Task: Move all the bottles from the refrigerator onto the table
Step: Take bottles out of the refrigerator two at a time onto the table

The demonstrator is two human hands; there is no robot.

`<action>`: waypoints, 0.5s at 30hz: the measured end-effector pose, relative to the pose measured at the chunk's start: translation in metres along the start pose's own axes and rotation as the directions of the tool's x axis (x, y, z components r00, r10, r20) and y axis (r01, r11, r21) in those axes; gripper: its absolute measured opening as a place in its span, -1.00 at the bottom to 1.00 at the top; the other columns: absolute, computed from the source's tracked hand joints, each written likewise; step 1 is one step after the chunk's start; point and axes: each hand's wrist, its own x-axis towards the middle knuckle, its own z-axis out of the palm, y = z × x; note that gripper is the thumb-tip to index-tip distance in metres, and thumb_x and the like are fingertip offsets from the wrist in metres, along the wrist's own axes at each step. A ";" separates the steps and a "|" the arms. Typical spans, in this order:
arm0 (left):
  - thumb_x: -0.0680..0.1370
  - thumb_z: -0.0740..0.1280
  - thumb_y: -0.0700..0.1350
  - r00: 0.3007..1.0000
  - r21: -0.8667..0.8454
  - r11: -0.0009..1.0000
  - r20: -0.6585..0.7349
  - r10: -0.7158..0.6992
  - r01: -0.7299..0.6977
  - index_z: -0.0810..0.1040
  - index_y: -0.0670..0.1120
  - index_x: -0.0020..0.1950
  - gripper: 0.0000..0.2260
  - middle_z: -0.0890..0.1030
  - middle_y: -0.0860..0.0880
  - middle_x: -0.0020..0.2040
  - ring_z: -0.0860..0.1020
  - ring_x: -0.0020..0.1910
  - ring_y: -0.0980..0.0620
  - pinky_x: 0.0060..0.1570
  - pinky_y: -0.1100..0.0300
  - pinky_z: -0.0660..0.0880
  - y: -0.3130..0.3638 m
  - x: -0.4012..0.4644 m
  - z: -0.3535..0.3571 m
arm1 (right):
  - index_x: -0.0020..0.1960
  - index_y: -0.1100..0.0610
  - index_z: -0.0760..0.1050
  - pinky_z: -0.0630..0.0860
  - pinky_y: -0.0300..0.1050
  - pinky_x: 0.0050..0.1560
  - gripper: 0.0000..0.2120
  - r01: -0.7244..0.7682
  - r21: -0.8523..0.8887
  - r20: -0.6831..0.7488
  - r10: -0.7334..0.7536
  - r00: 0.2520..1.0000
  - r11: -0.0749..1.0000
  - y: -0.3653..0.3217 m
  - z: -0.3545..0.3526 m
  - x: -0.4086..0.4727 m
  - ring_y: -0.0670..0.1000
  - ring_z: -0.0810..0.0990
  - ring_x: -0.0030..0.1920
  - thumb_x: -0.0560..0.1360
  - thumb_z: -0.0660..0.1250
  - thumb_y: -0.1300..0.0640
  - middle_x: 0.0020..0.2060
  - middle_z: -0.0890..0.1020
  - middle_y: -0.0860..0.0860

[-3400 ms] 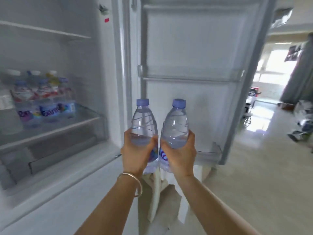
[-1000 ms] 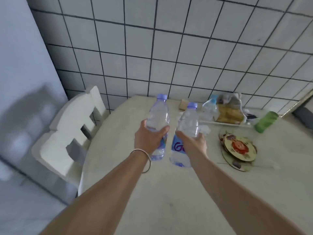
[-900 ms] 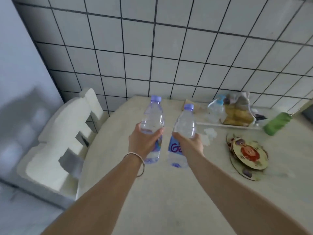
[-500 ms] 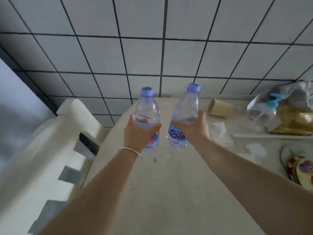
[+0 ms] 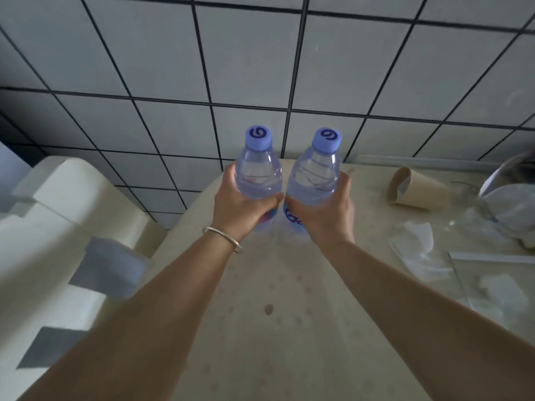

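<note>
Two clear water bottles with lilac caps stand upright side by side over the far part of the beige table (image 5: 260,328), close to the tiled wall. My left hand (image 5: 240,206), with a bangle on its wrist, is wrapped around the left bottle (image 5: 257,169). My right hand (image 5: 321,215) grips the right bottle (image 5: 314,175). My hands hide the bottles' bases, so I cannot tell whether they touch the tabletop. The refrigerator is out of view.
A paper cup (image 5: 417,188) lies on its side at the table's far right. Beside it are crumpled plastic wrap (image 5: 417,247), a plastic bag (image 5: 512,198) and a glass sheet (image 5: 498,285). A white foam block (image 5: 58,227) stands left of the table.
I have turned from the open refrigerator to the table with both bottles. Over the last second my hands carried them farther towards the wall and lower, and brought them closer together.
</note>
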 end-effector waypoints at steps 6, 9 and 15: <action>0.12 0.57 0.09 0.999 -0.020 1.000 0.030 0.011 -0.010 0.49 -0.05 0.12 -0.37 0.65 0.02 -0.02 0.63 -0.02 0.05 0.02 -0.02 0.58 -0.004 0.002 0.001 | 0.28 0.00 0.25 0.40 -0.18 -0.10 -0.26 0.019 -0.004 0.013 -0.019 1.000 1.000 0.004 -0.001 -0.004 -0.06 0.50 -0.05 0.23 0.57 0.03 -0.03 0.49 -0.14; 0.17 0.61 -0.06 1.000 -0.085 0.996 0.019 -0.025 0.026 0.37 0.01 0.17 -0.34 0.57 0.08 0.03 0.58 0.00 0.13 -0.03 0.26 0.53 0.006 -0.012 -0.004 | 0.33 0.00 0.22 0.42 -0.14 -0.05 -0.21 0.011 -0.033 0.079 -0.008 0.997 0.999 0.002 -0.008 -0.006 -0.05 0.49 0.01 0.23 0.57 0.04 0.06 0.49 -0.11; 0.17 0.61 -0.02 0.986 0.066 0.992 -0.130 -0.100 0.109 0.18 -0.12 0.48 -0.01 0.29 -0.13 0.40 0.44 0.16 0.00 0.14 0.16 0.40 0.040 -0.058 -0.032 | 0.49 0.05 0.08 0.43 -0.07 0.21 -0.11 -0.014 -0.067 0.101 0.021 0.995 0.998 -0.012 -0.045 -0.036 0.01 0.42 0.31 0.32 0.50 -0.03 0.34 0.40 0.02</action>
